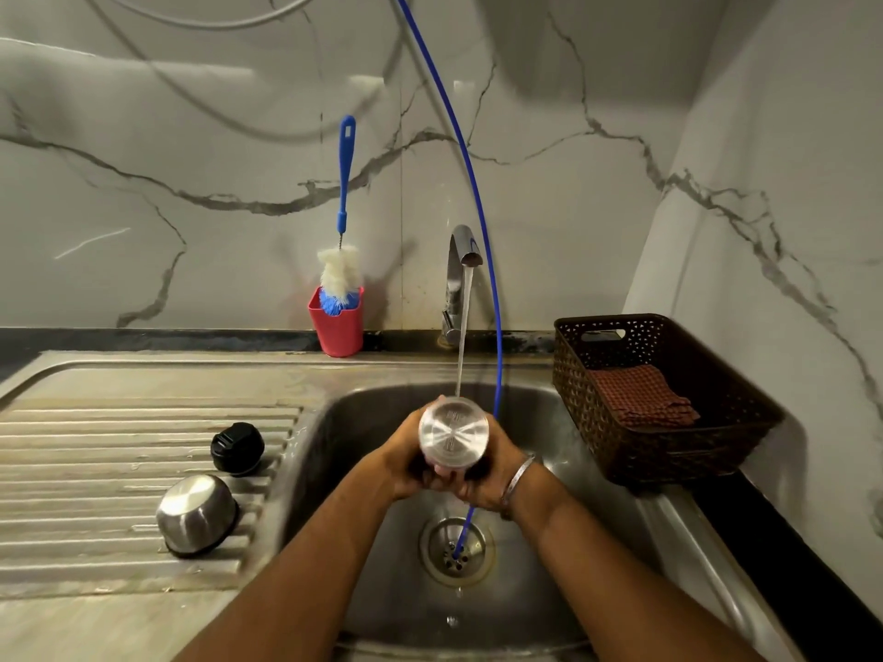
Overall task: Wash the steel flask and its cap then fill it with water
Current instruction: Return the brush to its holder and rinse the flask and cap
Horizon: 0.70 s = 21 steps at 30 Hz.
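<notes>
The wall (191, 136) is grey marble with dark wavy lines. Below it is a steel sink (549, 403) with a ribbed draining board (119, 446) on its left side.

Right over the sink bowl, both hands hold the steel flask (451, 433). The flask is turned so its round flat bottom faces up at the camera. The left hand (411, 463) wraps around its left side and the right hand (485, 475) wraps around its right side. Both hands are curled tight on it. The right wrist wears a thin metal bangle (517, 480).

Behind the sink, the tap (459, 279) is on. A thin stream of water (462, 336) falls down and hits the far edge of the flask.

A thin blue tube (478, 207) comes down from high above the sink, goes behind the hands and ends in the drain (456, 549) at the bottom of the bowl.

On the draining board left of the sink lies the black cap (237, 448). Close by it, nearer the camera, sits a shiny steel cup (197, 513) turned upside down.

At the back, left of the tap, stands a red holder (337, 322) with a bottle brush (341, 260) in it. The brush has a blue handle.

On the right of the sink sits a brown basket (669, 451) with a reddish cloth (642, 396) inside.
</notes>
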Tool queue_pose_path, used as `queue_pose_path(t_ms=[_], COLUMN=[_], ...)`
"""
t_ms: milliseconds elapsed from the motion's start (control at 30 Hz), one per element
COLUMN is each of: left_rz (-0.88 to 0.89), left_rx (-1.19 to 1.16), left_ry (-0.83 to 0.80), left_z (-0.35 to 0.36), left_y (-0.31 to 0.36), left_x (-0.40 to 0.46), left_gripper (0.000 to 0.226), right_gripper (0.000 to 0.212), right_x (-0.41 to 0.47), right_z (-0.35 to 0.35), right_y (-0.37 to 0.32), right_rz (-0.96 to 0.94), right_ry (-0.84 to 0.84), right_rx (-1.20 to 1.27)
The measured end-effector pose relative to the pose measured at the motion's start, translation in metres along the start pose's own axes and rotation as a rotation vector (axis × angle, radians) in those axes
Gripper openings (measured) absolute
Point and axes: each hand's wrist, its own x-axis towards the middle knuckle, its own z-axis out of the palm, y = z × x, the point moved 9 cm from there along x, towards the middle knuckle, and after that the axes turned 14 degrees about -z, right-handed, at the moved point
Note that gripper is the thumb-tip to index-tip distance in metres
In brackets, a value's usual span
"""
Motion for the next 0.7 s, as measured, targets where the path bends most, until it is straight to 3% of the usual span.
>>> queue_pose_path(t_ms=[133, 300, 400, 467, 567, 700], left_rz=[-0.199, -0.118, 0.088, 0.18, 0.225, 0.347], left_rx=[-0.079, -0.043, 0.025, 0.113, 0.189, 0.219], left_ry=[0.041, 0.046, 0.079, 0.139, 0.087, 0.159], left_z=[-0.007, -0.008, -0.006, -0.013, -0.016, -0.033], left_y=[-0.02, -0.016, 0.012, 0.029, 0.041, 0.051], left_x=[0.014, 0.011, -0.006, -0.015, -0.017, -0.012], left_gripper=[0.053, 0.048, 0.038, 0.039, 0.038, 0.028], right_gripper=[0.055, 0.056, 0.06, 0.065, 0.071, 0.078], right_x=[0.004, 0.005, 0.001, -0.001, -0.012, -0.02], right_z=[-0.002, 0.001, -0.001, -0.008, 0.004, 0.015], right_y=[0.019, 0.017, -0.011, -0.042, -0.078, -0.089], right_rz=[0.123, 0.064, -0.129, -0.357, -0.698, -0.917], right_ry=[-0.06, -0.07, 0.022, 0.136, 0.121, 0.271], right_rx=[0.052, -0.005, -0.117, -0.36, -0.704, -1.217])
